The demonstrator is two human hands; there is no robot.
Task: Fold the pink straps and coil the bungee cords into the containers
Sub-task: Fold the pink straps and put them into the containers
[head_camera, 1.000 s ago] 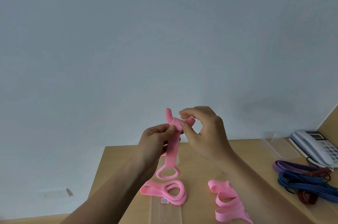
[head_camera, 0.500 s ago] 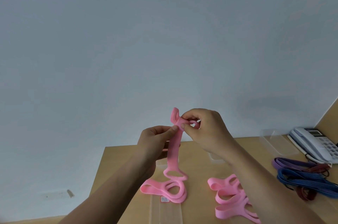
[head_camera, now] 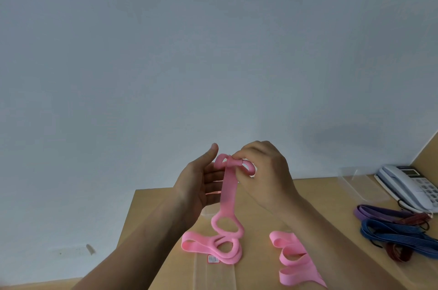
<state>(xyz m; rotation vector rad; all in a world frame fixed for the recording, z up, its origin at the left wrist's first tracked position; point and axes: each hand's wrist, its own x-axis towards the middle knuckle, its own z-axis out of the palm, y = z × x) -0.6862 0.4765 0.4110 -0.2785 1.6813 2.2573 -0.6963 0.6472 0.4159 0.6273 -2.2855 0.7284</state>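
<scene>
The right hand [head_camera: 265,176] pinches the top of a pink strap [head_camera: 228,190] and holds it up over the table [head_camera: 320,195]. The top is bent into a small fold between thumb and fingers. The left hand [head_camera: 196,185], at 9 o'clock from the strap, is loose. Its fingers lie flat behind the strap, its thumb points up, and it grips nothing.

The strap hangs straight down. Its ring end dangles at 6 o'clock, just over a second strap [head_camera: 213,248] on the table. A third strap [head_camera: 294,259] lies at 4 o'clock. The cords [head_camera: 398,234] wait at 3 o'clock, well apart, near a clear box [head_camera: 358,183].

The job looks like it has just begun, with the first fold being made. To do it well, I think the right hand should pinch the fold tight so it does not pop open. The flat left hand can press the strap and feed it up, one bend at a time. Each bend should be the same size, with no twist. The ring end may swing and snag the strap below, so go slowly.
</scene>
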